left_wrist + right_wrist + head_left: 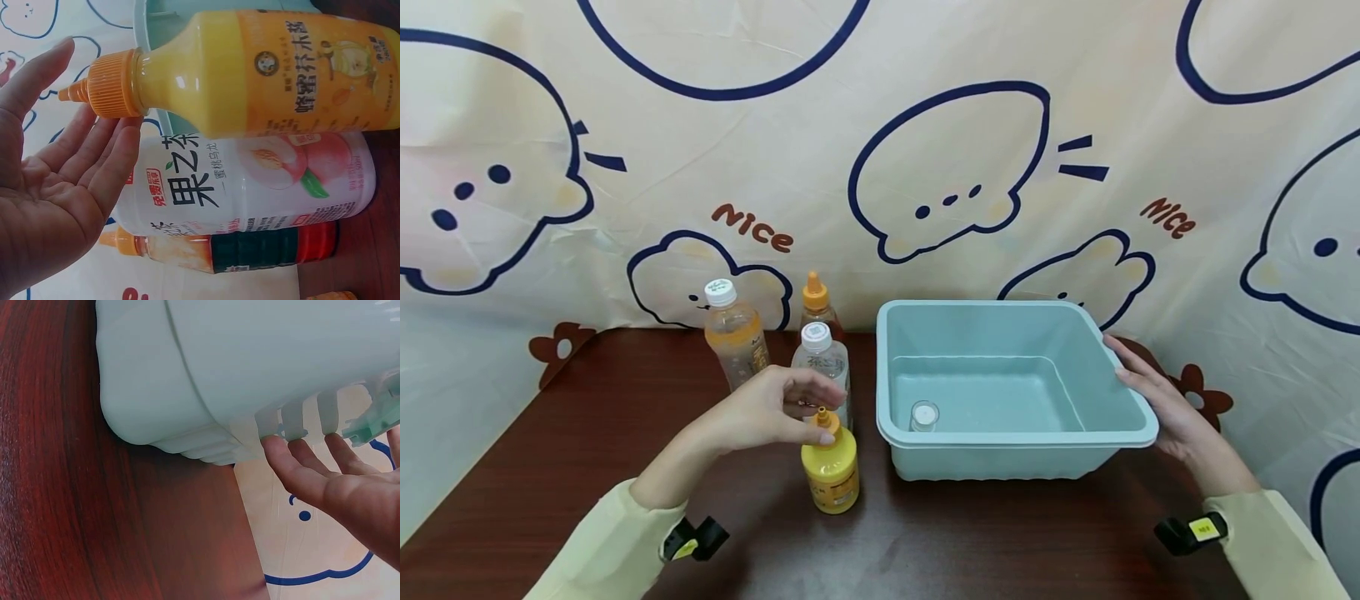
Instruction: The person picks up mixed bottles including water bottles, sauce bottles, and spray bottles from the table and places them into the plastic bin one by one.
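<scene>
Yellow squeeze bottle (831, 477): stands upright on the dark wood-grain table (970, 542), to the left of the blue-green tub (1000, 460) and apart from it. The orange nozzle cap (114, 83) is fitted on the neck, and the printed label (319, 72) faces the left wrist camera.

Left hand (771, 408): positioned at the orange nozzle cap. The thumb is spread well away from the other fingers, which curve loosely beside the cap; the left wrist view shows a gap between thumb and nozzle. Contact between the other fingers and the cap cannot be determined.

Right hand (1168, 412): located at the right side of the tub. The fingers are extended and slightly separated, with their tips against the tub's outer side below the rim.

Adjacent items: a clear bottle (829, 360) with a white cap and a peach-printed label stands directly behind the yellow squeeze bottle. Behind that is a sauce bottle (822, 315) with an orange nozzle top. A white-capped bottle (736, 337) with an orange band stands farther left. A small clear container (924, 415) with a white top sits in the tub's front left corner.
</scene>
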The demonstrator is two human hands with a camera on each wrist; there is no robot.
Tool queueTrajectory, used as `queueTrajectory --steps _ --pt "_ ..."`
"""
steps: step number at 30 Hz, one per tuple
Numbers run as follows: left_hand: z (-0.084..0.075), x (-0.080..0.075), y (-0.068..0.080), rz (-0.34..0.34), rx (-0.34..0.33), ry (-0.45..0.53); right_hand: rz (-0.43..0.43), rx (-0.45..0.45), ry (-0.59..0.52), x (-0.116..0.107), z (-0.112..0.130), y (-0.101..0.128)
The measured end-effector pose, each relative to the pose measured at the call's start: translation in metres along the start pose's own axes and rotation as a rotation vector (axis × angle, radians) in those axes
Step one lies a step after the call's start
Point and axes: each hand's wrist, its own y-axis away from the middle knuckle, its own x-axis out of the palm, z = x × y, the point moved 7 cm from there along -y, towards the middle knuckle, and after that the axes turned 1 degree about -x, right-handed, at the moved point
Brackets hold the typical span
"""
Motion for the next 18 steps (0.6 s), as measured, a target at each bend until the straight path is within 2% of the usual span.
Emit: queueTrajectory --steps 11,18 --pt "0.0053 0.0044 0.0008 0.008 0.014 -0.008 -0.011 0.002 0.031 -0.0004 -0.0015 -0.0003" --pt "0.0091 0.0057 0.0008 0.004 -0.003 -0.024 -0.005 -0.005 0.026 -0.0005 -0.0010 -0.0006"
